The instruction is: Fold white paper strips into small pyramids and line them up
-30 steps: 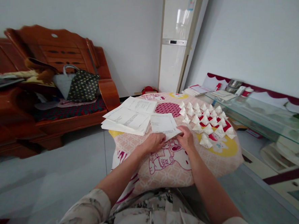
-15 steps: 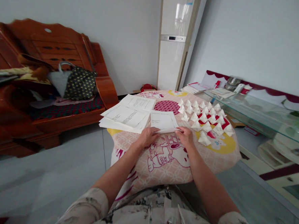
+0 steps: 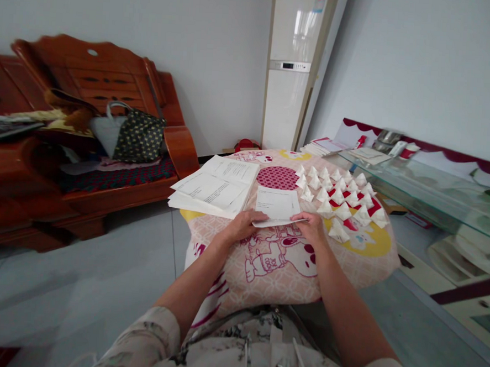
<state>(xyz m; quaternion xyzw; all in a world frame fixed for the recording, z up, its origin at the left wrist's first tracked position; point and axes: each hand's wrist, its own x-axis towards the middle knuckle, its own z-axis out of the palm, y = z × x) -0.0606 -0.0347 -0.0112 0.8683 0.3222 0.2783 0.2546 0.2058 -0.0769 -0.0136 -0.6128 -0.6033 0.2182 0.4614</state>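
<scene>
A white sheet of paper (image 3: 277,205) with a few printed lines lies in front of me on the cloth-covered table (image 3: 280,280). At its near left corner, my left hand (image 3: 245,223) is closed on the edge. My right hand (image 3: 312,226) pinches the near right corner between thumb and fingers. To the left is a stack of printed sheets (image 3: 215,187), spread a little unevenly. Several small folded paper pieces with pointed tips (image 3: 343,211) stand in rows to the right of my right hand.
A glass-topped cabinet (image 3: 431,195) runs along the right wall, with papers, a cup and metal containers on it. A pile of booklets (image 3: 324,146) lies at the table's far side. On the left stands a wooden sofa (image 3: 123,198) with bags (image 3: 140,135).
The near edge of the paper, which looked folded or curled over before, now lies flatter between my hands. The whole view has shifted slightly, so everything appears further right.
</scene>
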